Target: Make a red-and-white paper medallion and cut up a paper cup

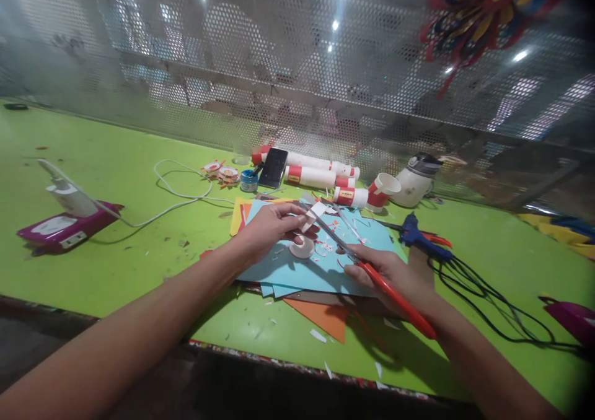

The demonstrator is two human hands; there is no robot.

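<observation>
Between the fingertips of my left hand [277,228] is a small white piece of paper [313,217]. My right hand [383,271] is closed around a pair of scissors [390,296] with red handles. The scissor blades reach up and left to the paper's edge; whether they touch it I cannot tell. Below the paper a round white paper piece [302,248] lies on stacked light-blue sheets [260,270]. Small red and white scraps [325,246] are scattered over the top sheet.
Behind the sheets are paper cup rolls [309,176], a phone [273,167], a blue jar [249,180], a paper cup [382,191] and a kettle [415,181]. A blue glue gun [421,237] with black cord lies right. A purple power strip [69,225] sits left.
</observation>
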